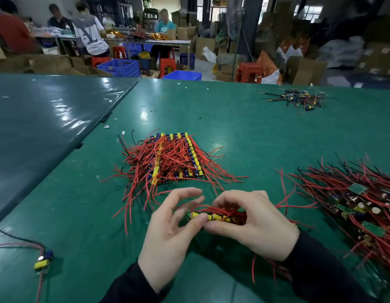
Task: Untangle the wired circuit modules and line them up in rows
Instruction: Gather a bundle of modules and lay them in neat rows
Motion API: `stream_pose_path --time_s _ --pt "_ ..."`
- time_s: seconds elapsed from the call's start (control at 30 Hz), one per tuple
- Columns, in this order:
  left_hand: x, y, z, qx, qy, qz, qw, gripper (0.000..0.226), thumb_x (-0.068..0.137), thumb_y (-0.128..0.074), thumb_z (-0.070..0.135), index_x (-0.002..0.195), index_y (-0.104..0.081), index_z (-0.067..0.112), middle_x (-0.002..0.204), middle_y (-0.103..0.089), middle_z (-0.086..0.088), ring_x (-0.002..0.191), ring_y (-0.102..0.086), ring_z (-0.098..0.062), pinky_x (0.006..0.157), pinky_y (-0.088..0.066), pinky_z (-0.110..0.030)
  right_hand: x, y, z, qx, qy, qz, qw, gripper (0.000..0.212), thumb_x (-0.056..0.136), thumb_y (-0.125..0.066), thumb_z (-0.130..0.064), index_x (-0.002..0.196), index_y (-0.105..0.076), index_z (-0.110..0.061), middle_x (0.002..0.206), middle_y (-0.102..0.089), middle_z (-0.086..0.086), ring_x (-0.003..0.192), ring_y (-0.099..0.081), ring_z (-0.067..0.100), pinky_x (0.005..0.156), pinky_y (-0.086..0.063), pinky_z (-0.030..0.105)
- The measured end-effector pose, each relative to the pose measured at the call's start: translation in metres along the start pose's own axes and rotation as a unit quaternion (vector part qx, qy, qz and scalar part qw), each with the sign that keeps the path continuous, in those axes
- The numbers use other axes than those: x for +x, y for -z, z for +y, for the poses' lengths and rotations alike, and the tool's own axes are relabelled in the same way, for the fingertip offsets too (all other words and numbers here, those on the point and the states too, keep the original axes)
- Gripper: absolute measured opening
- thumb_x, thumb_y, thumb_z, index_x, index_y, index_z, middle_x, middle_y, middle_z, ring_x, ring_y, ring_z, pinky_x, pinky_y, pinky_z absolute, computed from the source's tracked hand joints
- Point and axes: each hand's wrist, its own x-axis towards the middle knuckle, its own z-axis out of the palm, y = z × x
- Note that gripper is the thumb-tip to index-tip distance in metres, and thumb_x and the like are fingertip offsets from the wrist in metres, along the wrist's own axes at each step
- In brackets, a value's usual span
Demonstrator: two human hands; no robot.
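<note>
Seen from above a green table [211, 110], looking down at two bare hands in dark sleeves near its close edge.

Left hand [170, 235] palm-up, fingers loosely spread, thumb tip pressed against the yellow end of a small bundle of circuit modules [213, 216]. Right hand [253, 224] curled over the same bundle from the other side, fingers and thumb wrapped round it. Bundle held between both hands just above the table, red wires spilling out past the right wrist. Whether the bundle touches the table: cannot tell.

Just beyond the hands, a neat block of lined-up modules [174, 158], yellow and blue parts in rows, red wires fanned out to both sides and toward the hands.

To the right of the hands, a large tangled heap of modules [353, 202], red and black wires, green boards and round metal-topped parts showing through, running off the right edge.

Far to the left of the hands, near the table's close edge, one single module [43, 261], yellow and blue, with red and black wires trailing off the left side.

Well beyond the heap, toward the far right of the table, a small pile of scraps [299, 99], dark wires with bits of yellow and blue.

Beyond the table, a blurred workshop: people seated at another bench, blue crates [119, 67], red stools [248, 72], cardboard boxes.
</note>
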Motion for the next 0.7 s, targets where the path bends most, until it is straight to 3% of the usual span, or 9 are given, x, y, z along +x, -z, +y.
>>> stream_pose_path --time_s 0.07,0.17,0.27,0.43,0.7 --pt "0.002 0.004 0.001 0.054 0.028 0.0 0.998 0.034 0.066 -0.083 0.021 0.091 -0.066 0.007 0.092 -0.07 -0.008 0.086 -0.066 -0.018 0.072 -0.054 -0.025 -0.004 0.002 0.002 -0.017 -0.01 0.015 1.0 0.048 0.063 -0.048 -0.077 0.089 -0.062 -0.039 0.083 -0.064 -0.023 0.086 -0.055 -0.005 0.093 -0.031 0.035" --pt "0.001 0.007 0.004 0.03 0.084 -0.037 0.995 0.033 0.059 -0.077 0.027 0.074 -0.068 0.0 0.07 -0.064 -0.013 0.066 -0.058 -0.021 0.056 -0.055 -0.028 -0.006 0.006 0.001 -0.031 -0.009 0.005 0.999 0.042 0.069 -0.048 -0.072 0.093 -0.063 -0.041 0.087 -0.064 -0.019 0.092 -0.054 -0.003 0.097 -0.027 0.036" --pt "0.001 0.009 0.005 0.036 0.084 -0.049 0.995 0.029 0.067 -0.084 0.019 0.075 -0.066 -0.004 0.067 -0.058 -0.015 0.064 -0.054 -0.019 0.052 -0.054 -0.031 -0.008 0.008 0.002 -0.011 -0.009 -0.008 1.0 0.036 0.077 -0.046 -0.065 0.092 -0.065 -0.038 0.09 -0.064 -0.017 0.094 -0.054 -0.003 0.102 -0.024 0.037" --pt "0.0 0.01 0.004 0.077 0.067 -0.068 0.992 0.021 0.069 -0.07 0.02 0.073 -0.066 0.0 0.066 -0.061 -0.009 0.062 -0.056 -0.014 0.053 -0.052 -0.029 -0.009 0.006 0.003 -0.019 -0.021 -0.024 0.999 0.015 0.086 -0.059 -0.049 0.092 -0.065 -0.037 0.096 -0.063 -0.022 0.1 -0.051 -0.004 0.108 -0.014 0.04" --pt "0.003 0.012 0.01 0.058 0.045 -0.133 0.988 0.018 0.071 -0.067 0.015 0.076 -0.066 -0.002 0.069 -0.062 -0.006 0.066 -0.053 -0.012 0.061 -0.042 -0.017 -0.008 0.01 0.0 0.05 0.0 -0.055 0.997 0.02 0.076 -0.049 -0.059 0.075 -0.056 -0.041 0.086 -0.065 -0.017 0.101 -0.052 0.001 0.113 -0.009 0.034"
